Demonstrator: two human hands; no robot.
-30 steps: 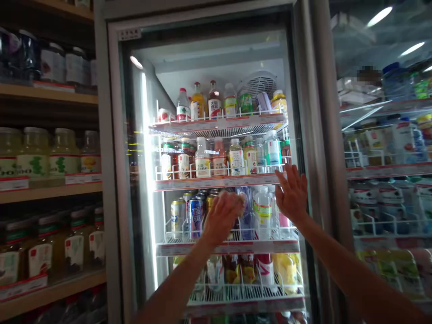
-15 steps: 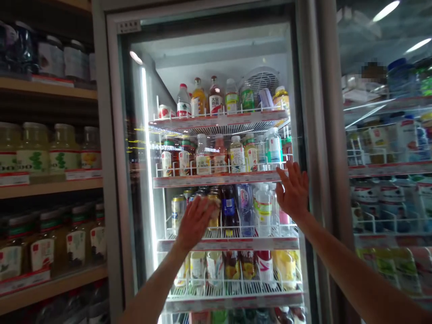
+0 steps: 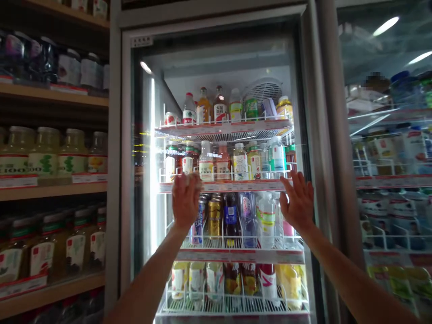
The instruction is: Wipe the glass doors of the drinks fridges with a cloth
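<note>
My left hand (image 3: 185,202) is raised against the glass door (image 3: 216,58) of a lit drinks cooler. Its fingers press on what looks like a pale, crumpled cloth (image 3: 199,182), mostly hidden behind them and slightly blurred. To the right, my right hand (image 3: 297,202) has its fingers spread near the door's right side, resting on or very close to the glass; nothing shows in it. Behind the glass stand a gold can (image 3: 215,218), a dark bottle with a blue label (image 3: 231,215) and a clear bottle (image 3: 266,218).
Wooden shelves (image 3: 64,189) with rows of jars and bottles line the left side. A metal frame (image 3: 329,135) separates this cooler from another glass-fronted one on the right, stocked with bottles. Ceiling lights (image 3: 386,26) reflect in its glass.
My left hand has moved up and slightly left across the glass, with the cloth. My right hand has stayed at nearly the same place by the door's right side. The view has shifted slightly.
</note>
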